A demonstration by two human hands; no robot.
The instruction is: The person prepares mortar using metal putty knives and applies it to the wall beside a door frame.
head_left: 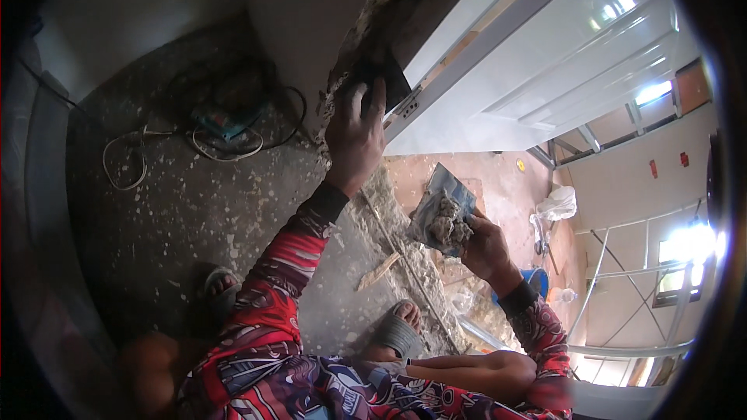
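My left hand [354,140] reaches up to the broken wall edge beside the door frame. Its fingers press on a dark, flat, square-cornered trowel [398,87], which lies against the rough masonry [336,82]; the trowel's handle, if any, is hidden. Lower and to the right, my right hand [488,250] grips the edge of a grey flat plate [445,180]. A lump of wet grey mortar [450,222] sits on that plate. Close to my left fingertips, a metal hinge or plate [406,107] shows on the white frame's edge.
A white panelled door [537,85] stands at the upper right. A teal power tool [227,120] with looped cords lies on the spattered floor [257,202]. Broken rubble [405,241] runs along the threshold. Behind my right hand are a blue bucket [535,278] and metal scaffolding [646,268].
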